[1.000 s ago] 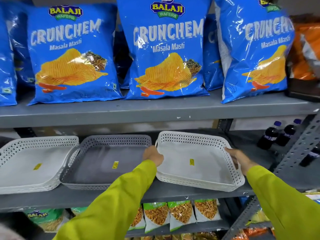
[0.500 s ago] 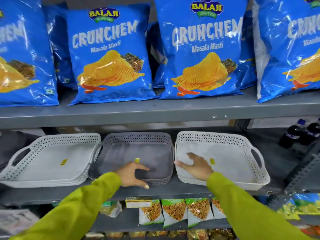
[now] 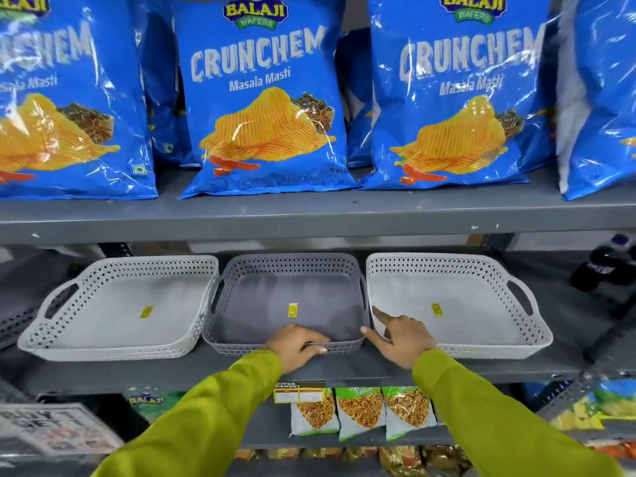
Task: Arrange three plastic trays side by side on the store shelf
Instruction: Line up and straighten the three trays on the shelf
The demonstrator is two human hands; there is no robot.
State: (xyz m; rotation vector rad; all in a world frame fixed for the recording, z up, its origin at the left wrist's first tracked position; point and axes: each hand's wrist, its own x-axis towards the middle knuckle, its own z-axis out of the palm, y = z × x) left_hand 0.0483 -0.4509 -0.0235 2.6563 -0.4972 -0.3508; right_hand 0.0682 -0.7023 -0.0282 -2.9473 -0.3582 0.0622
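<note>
Three perforated plastic trays stand in a row on the grey middle shelf: a white tray at the left, a grey tray in the middle and a second white tray at the right. Each has a small yellow sticker on its floor. My left hand curls over the grey tray's front rim. My right hand is at the gap between the grey tray and the right white tray, index finger stretched along the white tray's left wall, thumb by the grey tray's corner.
Big blue chip bags fill the shelf above, which overhangs the trays. Dark bottles stand at the right of the trays' shelf. Small snack packets and a price tag sit below.
Both hands let go of the right white tray. My left hand moved to the grey tray's front rim and my right hand to the gap beside it. The trays now sit closer together.
</note>
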